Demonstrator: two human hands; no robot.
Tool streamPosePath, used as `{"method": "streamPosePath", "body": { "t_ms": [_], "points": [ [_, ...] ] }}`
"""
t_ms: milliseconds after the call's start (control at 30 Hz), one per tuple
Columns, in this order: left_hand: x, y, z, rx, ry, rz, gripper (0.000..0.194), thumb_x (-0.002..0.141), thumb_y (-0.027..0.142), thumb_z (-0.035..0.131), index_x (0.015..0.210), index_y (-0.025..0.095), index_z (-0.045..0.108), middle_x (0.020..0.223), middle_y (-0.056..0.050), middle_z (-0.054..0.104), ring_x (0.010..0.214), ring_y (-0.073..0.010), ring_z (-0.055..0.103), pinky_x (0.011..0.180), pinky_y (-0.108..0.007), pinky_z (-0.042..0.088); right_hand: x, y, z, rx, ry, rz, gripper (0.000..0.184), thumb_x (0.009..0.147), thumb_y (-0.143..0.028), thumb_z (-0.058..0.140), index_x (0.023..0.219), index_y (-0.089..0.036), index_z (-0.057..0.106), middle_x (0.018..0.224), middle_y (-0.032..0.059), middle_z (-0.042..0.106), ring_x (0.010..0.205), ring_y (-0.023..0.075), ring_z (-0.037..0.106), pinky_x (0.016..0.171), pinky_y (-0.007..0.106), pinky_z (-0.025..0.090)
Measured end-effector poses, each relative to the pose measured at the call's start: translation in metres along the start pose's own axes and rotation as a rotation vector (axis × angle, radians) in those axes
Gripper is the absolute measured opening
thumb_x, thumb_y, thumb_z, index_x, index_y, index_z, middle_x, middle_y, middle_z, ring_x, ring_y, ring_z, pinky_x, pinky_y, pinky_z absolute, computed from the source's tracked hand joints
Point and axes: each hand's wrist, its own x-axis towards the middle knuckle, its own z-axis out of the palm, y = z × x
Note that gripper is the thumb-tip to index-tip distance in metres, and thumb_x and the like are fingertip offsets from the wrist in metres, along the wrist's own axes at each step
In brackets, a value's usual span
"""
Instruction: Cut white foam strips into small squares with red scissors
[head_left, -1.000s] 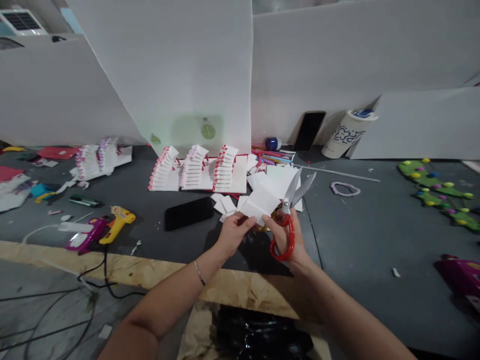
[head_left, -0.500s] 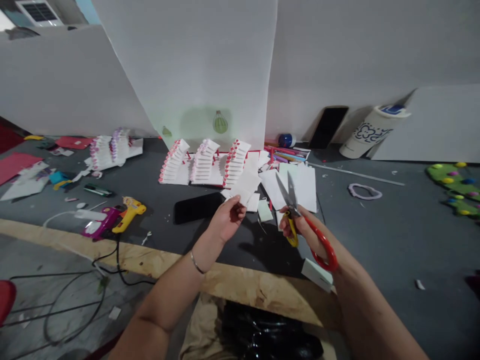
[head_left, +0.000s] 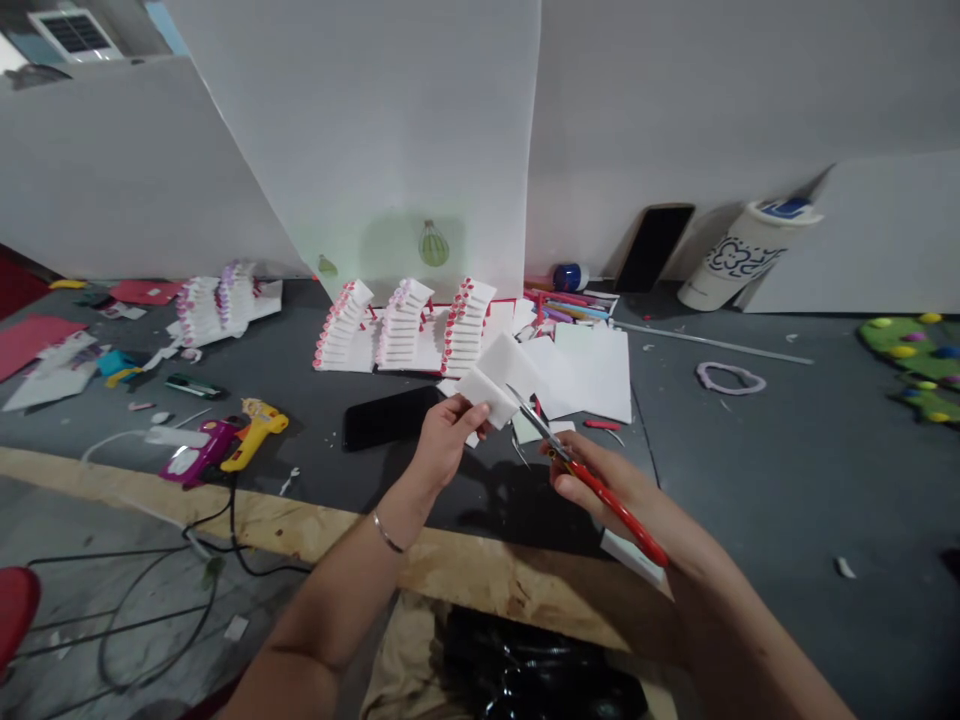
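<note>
My left hand (head_left: pixel 444 440) pinches a folded piece of white paper (head_left: pixel 504 372) between thumb and fingers, above the dark table. In my right hand (head_left: pixel 592 470) is a pair of scissors (head_left: pixel 546 432) with red and yellow handles. The blades point up and left, and their tips overlap the paper's right part; I cannot tell whether they touch it. Behind the paper lie white sheets (head_left: pixel 592 370) and small offcuts. Left of them stand fan-like rows of white sticks with red tips (head_left: pixel 463 325). A black phone (head_left: pixel 390 417) lies beside my left hand.
A yellow glue gun (head_left: pixel 255 435) and a purple tool (head_left: pixel 199 450) lie on the left near the wooden table edge (head_left: pixel 315 510). At the back right are a tumbler (head_left: pixel 739 260), a leaning phone (head_left: pixel 654 248) and several pens (head_left: pixel 574 305). A lilac ring (head_left: pixel 731 380) lies right.
The scissors have swung left toward the paper, and their blades have come closer together. The paper has turned in my left hand and now shows a fold.
</note>
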Motion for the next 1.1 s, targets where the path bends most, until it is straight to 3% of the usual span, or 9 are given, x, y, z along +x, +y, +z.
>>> {"method": "streamPosePath", "body": {
  "t_ms": [733,933,1100],
  "points": [
    [0.002,-0.003,-0.005,0.136,-0.062,0.061,0.033,0.064,0.043,0.077,0.072,0.013,0.067,0.058,0.000,0.062,0.052,-0.0095,0.053,0.052,-0.023,0.041,0.008,0.011,0.014,-0.219,0.099,0.042,0.045,0.086,-0.058,0.049,0.105,-0.018,0.056,0.060,-0.0008,0.056,0.051,0.0143,0.047,0.052,0.025,0.035],
    [0.004,-0.003,-0.007,0.125,-0.066,0.038,0.033,0.063,0.044,0.077,0.069,0.013,0.066,0.058,-0.001,0.062,0.052,-0.0098,0.052,0.053,-0.023,0.041,0.010,0.012,0.019,-0.280,0.172,0.066,0.050,0.084,-0.066,0.047,0.097,-0.020,0.060,0.060,0.0008,0.059,0.049,0.0154,0.050,0.049,0.024,0.033],
    [0.003,-0.001,-0.006,0.099,-0.062,0.003,0.034,0.062,0.044,0.078,0.069,0.013,0.066,0.058,-0.001,0.062,0.053,-0.0100,0.053,0.053,-0.023,0.041,0.011,0.009,0.020,-0.312,0.211,0.056,0.060,0.080,-0.076,0.042,0.093,-0.021,0.061,0.052,-0.0020,0.052,0.044,0.0137,0.042,0.047,0.024,0.033]
  ]
}}
